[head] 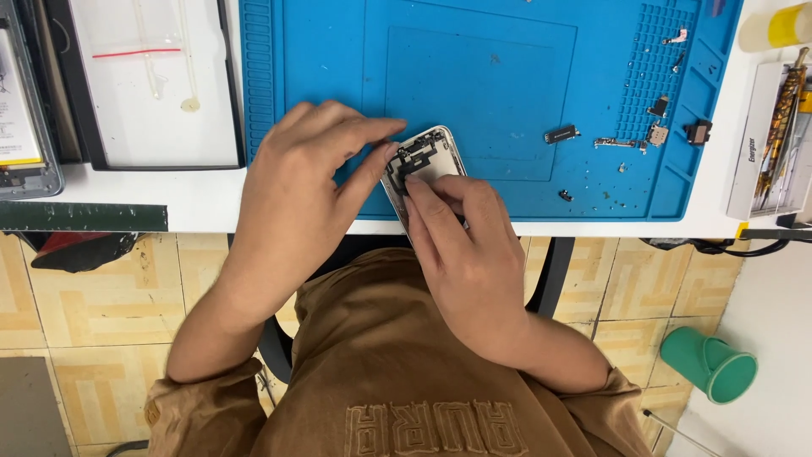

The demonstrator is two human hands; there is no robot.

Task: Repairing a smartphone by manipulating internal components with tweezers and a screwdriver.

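Centrally, opened silver metal phone housing point(423, 165) with dark internals, at six o'clock on ribbed blue rubber mat point(507, 85), left hand point(292, 199) pinching its edge, right hand point(465, 245) fingertips pressed together on it, small loose metal parts point(613, 142) at three o'clock.

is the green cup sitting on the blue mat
No, the green cup lies tipped on the floor at lower right, well apart from the blue mat on the white table.

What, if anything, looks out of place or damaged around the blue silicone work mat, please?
The opened silver phone housing under both hands overhangs the white table's edge. Small loose metal parts lie scattered on the blue silicone mat. A green cup lies tipped on the floor.
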